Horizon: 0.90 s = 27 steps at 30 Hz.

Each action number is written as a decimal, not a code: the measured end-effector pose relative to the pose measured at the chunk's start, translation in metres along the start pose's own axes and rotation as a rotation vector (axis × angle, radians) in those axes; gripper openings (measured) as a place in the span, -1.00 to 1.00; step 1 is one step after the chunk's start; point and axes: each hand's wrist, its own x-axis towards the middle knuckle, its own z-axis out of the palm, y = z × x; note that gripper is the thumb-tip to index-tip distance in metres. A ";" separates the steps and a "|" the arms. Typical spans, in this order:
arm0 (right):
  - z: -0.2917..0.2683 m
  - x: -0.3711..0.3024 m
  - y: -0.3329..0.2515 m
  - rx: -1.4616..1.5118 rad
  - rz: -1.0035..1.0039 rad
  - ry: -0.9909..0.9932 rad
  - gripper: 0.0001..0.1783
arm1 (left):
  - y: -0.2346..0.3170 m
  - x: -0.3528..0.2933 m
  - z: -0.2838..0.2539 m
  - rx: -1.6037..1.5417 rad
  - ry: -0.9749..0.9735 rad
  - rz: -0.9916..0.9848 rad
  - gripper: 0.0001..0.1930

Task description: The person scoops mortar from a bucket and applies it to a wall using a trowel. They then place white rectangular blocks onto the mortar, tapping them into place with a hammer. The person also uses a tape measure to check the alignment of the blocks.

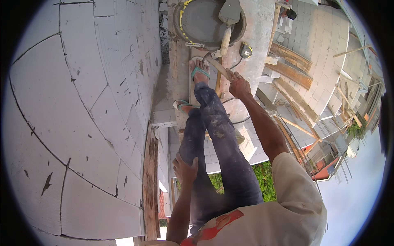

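Note:
My right hand (pixel 239 85) is closed around the wooden handle of a hammer (pixel 215 64), whose metal head lies just by my foot in a teal sandal (pixel 200 70). My left hand (pixel 185 169) rests flat on my left thigh with fingers spread and holds nothing. I stand on a narrow concrete ledge (pixel 174 82) in dusty dark trousers (pixel 213 123). Beyond my feet stands a round tub of grey mortar (pixel 201 22) with a trowel (pixel 228 16) leaning in it.
A wall of large white blocks (pixel 82 102) fills the left side. A wooden plank (pixel 151 184) runs along its edge. A tape measure (pixel 245 50) lies by the tub. To the right and below are timber props (pixel 291 74), lower walls and grass (pixel 262 176).

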 end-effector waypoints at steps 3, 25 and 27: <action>0.025 0.060 0.025 -0.167 -0.154 0.086 -0.11 | 0.010 0.008 0.000 0.033 0.008 -0.010 -0.06; 0.051 0.218 0.150 0.408 0.529 0.296 -0.01 | 0.037 0.012 -0.007 0.019 0.054 0.022 -0.10; 0.053 0.216 0.165 0.442 0.485 0.341 -0.02 | 0.035 0.011 -0.010 0.015 0.046 0.046 -0.08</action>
